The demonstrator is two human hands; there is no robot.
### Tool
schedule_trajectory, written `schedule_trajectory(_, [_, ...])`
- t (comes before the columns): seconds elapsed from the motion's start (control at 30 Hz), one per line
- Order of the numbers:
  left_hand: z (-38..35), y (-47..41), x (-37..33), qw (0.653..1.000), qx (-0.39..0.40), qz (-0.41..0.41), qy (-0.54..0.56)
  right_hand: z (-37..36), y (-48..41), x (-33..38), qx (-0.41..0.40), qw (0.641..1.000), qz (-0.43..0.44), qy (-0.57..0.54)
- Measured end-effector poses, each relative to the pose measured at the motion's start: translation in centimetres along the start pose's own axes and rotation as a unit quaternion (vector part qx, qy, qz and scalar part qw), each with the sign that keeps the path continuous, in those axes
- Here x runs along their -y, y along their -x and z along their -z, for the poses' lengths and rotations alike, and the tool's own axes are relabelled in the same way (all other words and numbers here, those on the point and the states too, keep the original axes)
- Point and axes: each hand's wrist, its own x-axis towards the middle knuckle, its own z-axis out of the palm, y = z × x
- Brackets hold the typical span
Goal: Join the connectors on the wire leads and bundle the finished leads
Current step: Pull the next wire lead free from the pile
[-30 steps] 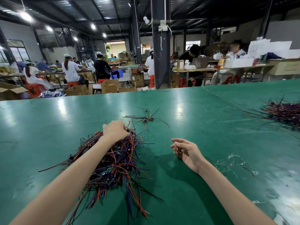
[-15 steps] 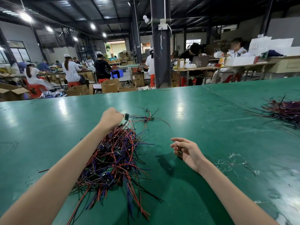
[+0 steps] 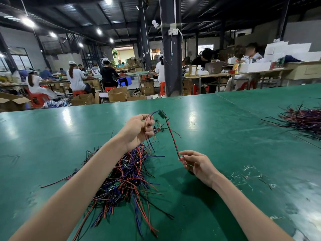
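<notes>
A tangled pile of red, blue and black wire leads [image 3: 125, 178] lies on the green table [image 3: 217, 136] under my left forearm. My left hand [image 3: 139, 130] is raised above the pile's far end and grips one wire lead [image 3: 171, 134] near its small green board [image 3: 161, 114]. The lead's red-and-black pair hangs down to the right, where my right hand [image 3: 196, 164] pinches its lower end between thumb and fingers, just above the table.
A second heap of dark leads [image 3: 302, 119] lies at the table's right edge. A few loose leads with small parts [image 3: 159, 130] lie beyond the pile. Wire scraps [image 3: 246, 176] litter the right side. Other workers sit at benches behind.
My left hand lifted from the pile, pulling one lead up and clear. My right hand, idle before, rose slightly and took hold of the lead's hanging end.
</notes>
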Motion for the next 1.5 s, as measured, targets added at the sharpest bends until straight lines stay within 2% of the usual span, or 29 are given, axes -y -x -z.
schedule_trajectory(0.2, [-1.1, 0.5, 4.4, 0.986, 0.035, 0.101, 0.127, -0.7, 0.5, 0.3, 0.046, 0.999, -0.003, -0.002])
schedule_trajectory(0.33, [-1.5, 0.7, 8.5, 0.948, 0.025, 0.164, 0.273, -0.8, 0.7, 0.8, 0.087, 0.989, -0.016, -0.115])
schedule_trajectory(0.4, [-1.8, 0.6, 10.4, 0.945, 0.001, 0.177, 0.274, -0.5, 0.9, 1.2, 0.101, 0.977, -0.023, -0.185])
schedule_trajectory(0.53, [-2.2, 0.6, 12.9, 0.968, -0.041, 0.163, 0.188, -0.2, 1.0, 1.9, 0.089, 0.964, -0.032, -0.250])
schedule_trajectory(0.73, [-1.9, 1.9, 14.1, 0.992, -0.041, 0.093, 0.076, 0.0, 1.1, 2.0, 0.093, 0.941, -0.014, -0.324])
schedule_trajectory(0.83, [-2.0, 2.7, 14.8, 0.997, -0.043, 0.056, 0.034, -0.2, 1.1, 2.2, 0.081, 0.956, -0.014, -0.282])
schedule_trajectory(0.9, [-2.0, 3.1, 15.2, 0.998, -0.052, 0.008, -0.039, -0.7, 0.9, 2.0, 0.044, 0.972, -0.019, -0.230])
schedule_trajectory(0.97, [-1.8, 3.2, 15.5, 0.982, -0.055, -0.073, -0.166, -1.0, 0.6, 1.8, 0.001, 0.984, -0.020, -0.177])
schedule_trajectory(1.03, [-1.7, 3.6, 16.0, 0.942, -0.040, -0.149, -0.299, -1.2, 0.4, 1.6, -0.024, 0.991, -0.021, -0.127])
schedule_trajectory(1.1, [-1.8, 4.1, 16.4, 0.921, -0.015, -0.176, -0.348, -1.4, 0.4, 1.6, -0.033, 0.994, -0.027, -0.100])
schedule_trajectory(1.2, [-2.1, 4.2, 16.6, 0.945, -0.016, -0.145, -0.294, -1.7, 0.4, 1.8, -0.026, 0.994, -0.041, -0.096])
schedule_trajectory(1.33, [-2.2, 3.6, 15.7, 0.994, -0.047, -0.023, -0.093, -2.4, 0.6, 1.7, 0.018, 0.994, -0.055, -0.088])
schedule_trajectory(1.5, [-2.4, 3.3, 15.1, 0.995, -0.050, 0.064, 0.050, -2.7, 1.1, 1.6, 0.050, 0.996, -0.061, -0.047])
